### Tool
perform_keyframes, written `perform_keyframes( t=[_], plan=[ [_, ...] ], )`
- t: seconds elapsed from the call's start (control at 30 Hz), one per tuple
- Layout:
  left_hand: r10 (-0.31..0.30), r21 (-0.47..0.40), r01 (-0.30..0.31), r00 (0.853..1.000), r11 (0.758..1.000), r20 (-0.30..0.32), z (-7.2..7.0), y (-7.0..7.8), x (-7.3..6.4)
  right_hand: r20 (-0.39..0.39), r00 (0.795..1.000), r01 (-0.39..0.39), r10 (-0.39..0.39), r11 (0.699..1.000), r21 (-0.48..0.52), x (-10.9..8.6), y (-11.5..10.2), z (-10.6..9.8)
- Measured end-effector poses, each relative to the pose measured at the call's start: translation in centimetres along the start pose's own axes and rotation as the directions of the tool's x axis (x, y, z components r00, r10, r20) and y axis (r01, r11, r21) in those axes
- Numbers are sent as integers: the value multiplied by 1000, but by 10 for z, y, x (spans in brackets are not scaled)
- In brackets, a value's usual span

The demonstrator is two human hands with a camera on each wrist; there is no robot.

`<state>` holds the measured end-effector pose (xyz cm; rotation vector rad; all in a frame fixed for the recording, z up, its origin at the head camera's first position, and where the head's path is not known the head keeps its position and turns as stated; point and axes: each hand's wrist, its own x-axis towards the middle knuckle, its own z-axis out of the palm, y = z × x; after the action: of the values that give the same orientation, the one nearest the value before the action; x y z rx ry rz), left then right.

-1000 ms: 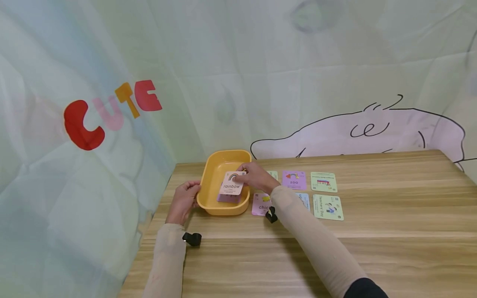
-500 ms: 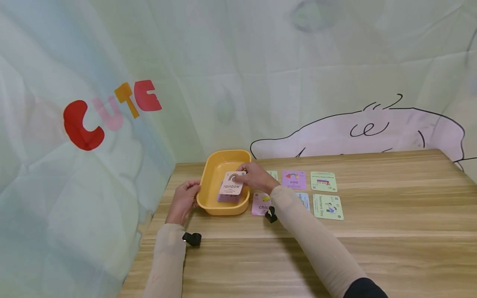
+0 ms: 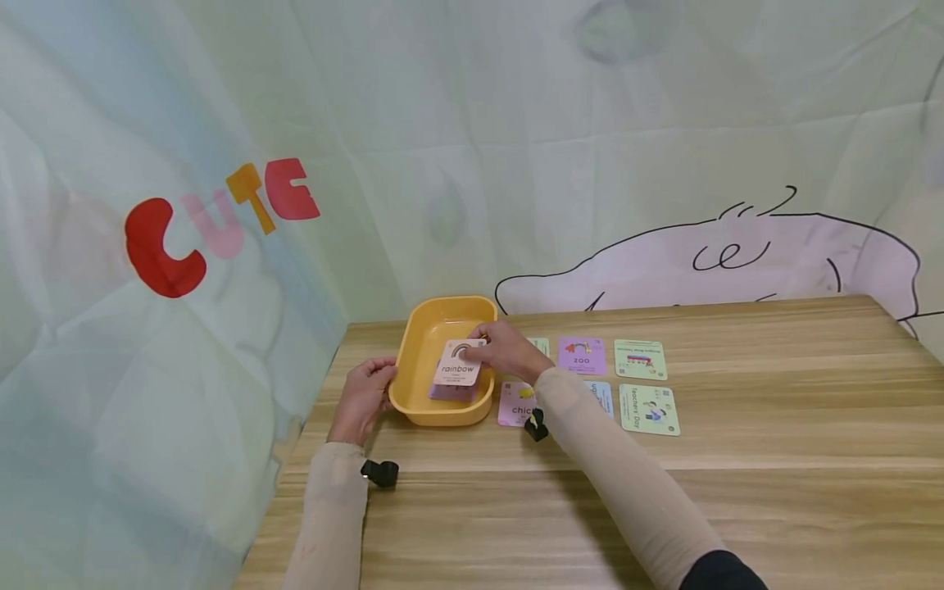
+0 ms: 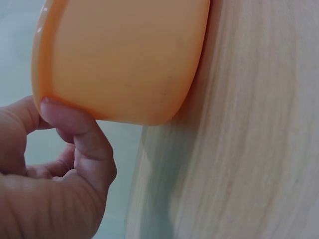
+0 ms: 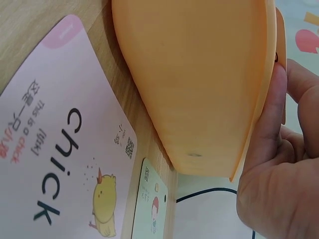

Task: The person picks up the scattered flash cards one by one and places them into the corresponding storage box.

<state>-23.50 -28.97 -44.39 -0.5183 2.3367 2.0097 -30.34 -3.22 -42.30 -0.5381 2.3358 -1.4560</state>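
Note:
A yellow plastic tray (image 3: 420, 360) stands at the table's far left. My left hand (image 3: 361, 399) pinches its left rim; in the left wrist view, the thumb and fingers of the left hand (image 4: 79, 149) meet at the tray's edge. Over the tray's right side, my right hand (image 3: 512, 351) pinches a rainbow flashcard (image 3: 456, 374) by its upper right part. A purple card (image 3: 453, 394) shows below it inside the tray. The right wrist view has the right hand (image 5: 279, 174) at the tray's rim, with most of the card hidden behind it.
Right of the tray lie a chick card (image 5: 75, 144), partly under my right arm in the head view, a zoo card (image 3: 582, 357), a Dragon Boat Festival card (image 3: 641, 360), a Teachers' Day card (image 3: 649, 410) and a half-covered blue card (image 3: 601, 397). A printed cloth (image 3: 413, 164) hangs behind.

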Motion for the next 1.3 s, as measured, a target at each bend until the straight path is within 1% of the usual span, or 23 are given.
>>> perform_keyframes(
  t=[0.33, 0.63, 0.97, 1.3],
  plan=[
    [1, 8, -1, 1000, 1000, -4, 0, 1, -1, -3, 1000, 10, -10, 1000, -2, 1, 1, 1],
    [-8, 16, 8, 1000, 1000, 0, 1, 2, -3, -6, 1000, 0, 0, 1000, 13, -1, 1, 1],
    [-11, 30, 11, 1000, 1000, -3, 1, 3, -4, -9, 1000, 25, -26, 1000, -11, -1, 2, 1],
    [-13, 25, 13, 1000, 1000, -13, 1, 2, -2, -23, 1000, 14, -14, 1000, -21, -1, 2, 2]
  ],
)
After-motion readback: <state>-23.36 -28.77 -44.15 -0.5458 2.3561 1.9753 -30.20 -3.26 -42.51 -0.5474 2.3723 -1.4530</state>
